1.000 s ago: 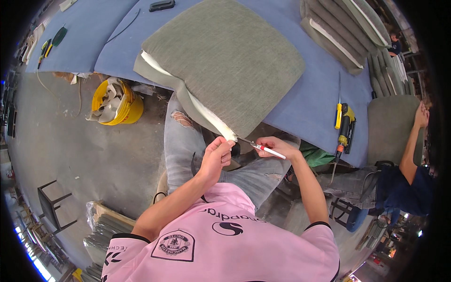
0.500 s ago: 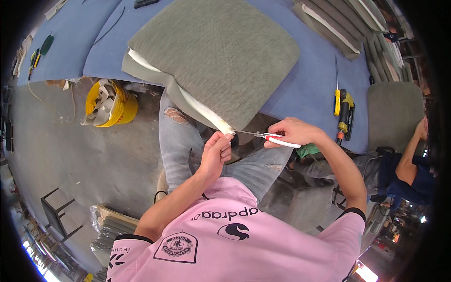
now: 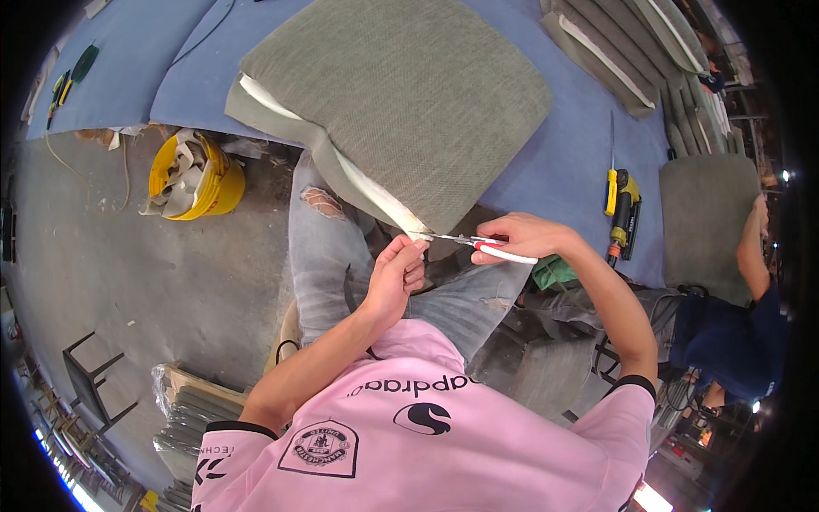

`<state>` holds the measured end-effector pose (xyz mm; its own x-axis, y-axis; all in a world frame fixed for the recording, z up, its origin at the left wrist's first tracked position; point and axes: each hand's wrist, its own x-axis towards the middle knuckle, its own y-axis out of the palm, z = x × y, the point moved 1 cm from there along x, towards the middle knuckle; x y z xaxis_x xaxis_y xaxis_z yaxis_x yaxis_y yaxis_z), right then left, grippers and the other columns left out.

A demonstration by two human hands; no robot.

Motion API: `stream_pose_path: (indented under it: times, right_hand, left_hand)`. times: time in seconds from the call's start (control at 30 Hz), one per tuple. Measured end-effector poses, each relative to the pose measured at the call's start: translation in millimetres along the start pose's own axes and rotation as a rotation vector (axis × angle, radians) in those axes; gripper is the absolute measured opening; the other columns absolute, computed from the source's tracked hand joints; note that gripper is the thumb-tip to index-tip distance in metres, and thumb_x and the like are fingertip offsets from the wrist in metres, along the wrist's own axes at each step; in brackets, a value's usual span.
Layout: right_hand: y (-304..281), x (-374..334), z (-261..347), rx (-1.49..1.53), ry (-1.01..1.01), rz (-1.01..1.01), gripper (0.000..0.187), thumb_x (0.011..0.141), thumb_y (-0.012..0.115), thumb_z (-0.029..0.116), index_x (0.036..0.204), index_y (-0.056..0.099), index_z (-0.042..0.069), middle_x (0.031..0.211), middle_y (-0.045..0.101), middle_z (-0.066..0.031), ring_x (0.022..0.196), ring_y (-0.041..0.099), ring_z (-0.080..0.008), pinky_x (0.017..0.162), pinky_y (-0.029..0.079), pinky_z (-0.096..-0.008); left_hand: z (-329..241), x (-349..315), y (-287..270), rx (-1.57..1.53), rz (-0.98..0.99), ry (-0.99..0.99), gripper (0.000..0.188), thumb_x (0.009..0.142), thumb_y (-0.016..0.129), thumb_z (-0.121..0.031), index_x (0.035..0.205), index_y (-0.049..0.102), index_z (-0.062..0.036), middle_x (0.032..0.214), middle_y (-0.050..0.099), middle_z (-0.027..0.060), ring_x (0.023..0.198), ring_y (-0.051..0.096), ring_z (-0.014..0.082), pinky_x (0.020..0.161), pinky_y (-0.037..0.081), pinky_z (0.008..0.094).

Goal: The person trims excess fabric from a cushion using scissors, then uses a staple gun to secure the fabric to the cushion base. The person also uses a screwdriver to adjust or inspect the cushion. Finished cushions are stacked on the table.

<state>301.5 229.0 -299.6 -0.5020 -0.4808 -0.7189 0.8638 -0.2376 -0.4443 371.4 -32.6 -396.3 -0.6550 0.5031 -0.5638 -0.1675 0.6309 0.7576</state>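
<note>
A grey-green fabric cushion (image 3: 401,102) lies on the blue table (image 3: 563,162), its near left side open along a seam where white padding (image 3: 375,189) shows. My left hand (image 3: 399,275) pinches the cover's edge at the near corner of that opening. In my right hand (image 3: 525,237) is a pair of scissors (image 3: 503,253) with white and red handles. Their blades are parted and reach the cover's corner just above my left fingertips.
A yellow bucket (image 3: 209,183) of fabric scraps stands on the floor at left. On the table's right lie a yellow-handled screwdriver (image 3: 611,189) and a yellow-and-black power tool (image 3: 625,213). Stacked cushions (image 3: 601,55) sit at far right; a co-worker (image 3: 725,341) touches another cushion (image 3: 710,222).
The scissors' blades have opened wider and moved slightly left onto the cover's corner. My left hand still pinches the edge. The view has shifted a little.
</note>
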Motion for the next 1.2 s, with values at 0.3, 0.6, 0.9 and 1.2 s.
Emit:
stream_pose_path:
  times: [0.3,0.6,0.9,1.2]
  right_hand:
    - [9.8,-13.8,-13.2,0.131,-0.051,0.049,0.052,0.097,0.079,0.058,0.094,0.069,0.007,0.078,0.062,-0.0032,0.072,0.055,-0.0137,0.063,0.043,-0.0356]
    - [34.7,-93.6,-26.7,0.606,0.009,-0.624,0.032,0.102,0.077,0.019,0.128,0.072,0.003,0.094,0.068,0.0017,0.085,0.060,-0.0068,0.075,0.050,-0.0263]
    - [54.0,-116.6,-90.9,-0.102,0.395,-1.690,0.041,0.098,0.071,0.011,0.138,0.065,0.003,0.161,0.049,-0.0207,0.149,0.049,-0.0385,0.119,0.045,-0.0456]
    - [136.5,-65.9,1.9,0.167,-0.018,-1.478,0.027,0.100,0.073,0.022,0.125,0.070,0.012,0.157,0.053,-0.0169,0.145,0.053,-0.0383,0.120,0.045,-0.0481]
  left_hand:
    - [-24.7,-19.2,-12.4,0.043,0.085,-0.109,0.013,0.105,0.068,-0.015,0.096,0.059,-0.0137,0.076,0.042,-0.0082,0.064,0.037,0.0051,0.058,0.030,0.0233]
    - [-192.4,-88.2,-187.7,0.547,-0.342,0.299,0.010,0.103,0.066,-0.024,0.104,0.064,-0.0148,0.090,0.063,-0.0042,0.074,0.053,0.0038,0.066,0.044,0.0257]
    - [-360.3,-41.1,-273.1,1.276,-0.792,0.956,0.065,0.107,0.066,-0.047,0.152,0.057,-0.0015,0.140,0.068,0.0134,0.132,0.061,0.0241,0.112,0.046,0.0421]
    - [-192.5,82.3,-106.9,0.517,0.155,0.230,0.061,0.111,0.049,-0.064,0.128,0.069,-0.0093,0.130,0.075,0.0062,0.113,0.071,0.0181,0.087,0.057,0.0371]
